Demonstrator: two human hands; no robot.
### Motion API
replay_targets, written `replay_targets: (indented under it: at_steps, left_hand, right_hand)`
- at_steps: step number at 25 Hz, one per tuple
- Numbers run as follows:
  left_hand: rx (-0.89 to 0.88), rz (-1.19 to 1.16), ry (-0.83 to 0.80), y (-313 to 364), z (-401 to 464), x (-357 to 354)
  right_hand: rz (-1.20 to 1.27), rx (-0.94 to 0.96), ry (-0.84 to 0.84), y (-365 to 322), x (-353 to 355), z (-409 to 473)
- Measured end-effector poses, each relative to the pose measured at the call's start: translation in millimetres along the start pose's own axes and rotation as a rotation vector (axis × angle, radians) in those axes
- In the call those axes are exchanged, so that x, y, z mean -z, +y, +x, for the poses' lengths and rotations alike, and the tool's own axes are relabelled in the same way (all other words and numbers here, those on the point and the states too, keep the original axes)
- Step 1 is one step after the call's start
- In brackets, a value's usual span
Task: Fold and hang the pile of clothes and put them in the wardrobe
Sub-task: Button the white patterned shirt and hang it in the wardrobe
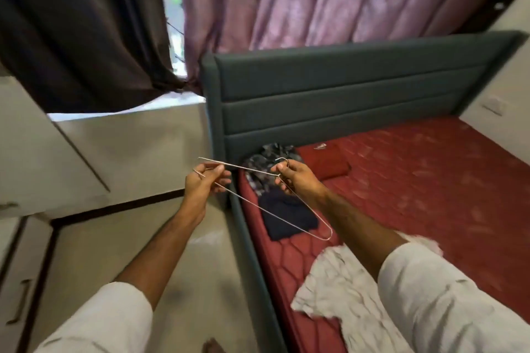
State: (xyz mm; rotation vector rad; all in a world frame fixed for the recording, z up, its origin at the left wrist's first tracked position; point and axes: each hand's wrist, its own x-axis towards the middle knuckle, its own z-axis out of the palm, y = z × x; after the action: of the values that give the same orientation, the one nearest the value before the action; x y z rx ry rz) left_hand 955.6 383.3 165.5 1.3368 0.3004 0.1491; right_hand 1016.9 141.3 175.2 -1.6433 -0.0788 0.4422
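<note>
One thin silver wire hanger [275, 216] is held in the air over the bed's left edge by two hands. Its hook end is pinched by the right hand [298, 178], and one shoulder wire is gripped by the left hand [205, 183]. Three garments can be counted on the red quilted mattress [430, 180]: one patterned dark cloth [266, 163] in the head corner, one folded navy piece [289, 216] just beside it, and one rumpled white cloth [341, 292], possibly a shirt, along the near edge.

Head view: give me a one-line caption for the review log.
Both hands, left hand and right hand, hold a wire hanger above clothes on the red mattress.
</note>
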Motion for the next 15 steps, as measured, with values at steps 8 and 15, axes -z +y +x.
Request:
replay_targets:
  at_steps: [8, 15]
  left_hand:
    - [0.211, 0.319, -0.373, -151, -124, -162]
    - [0.183, 0.388, -0.408, -212, -131, -247]
  right_hand:
    - [0.099, -0.201, 0.261, 152, 190, -213]
    - [-0.076, -0.295, 0.259, 193, 280, -257]
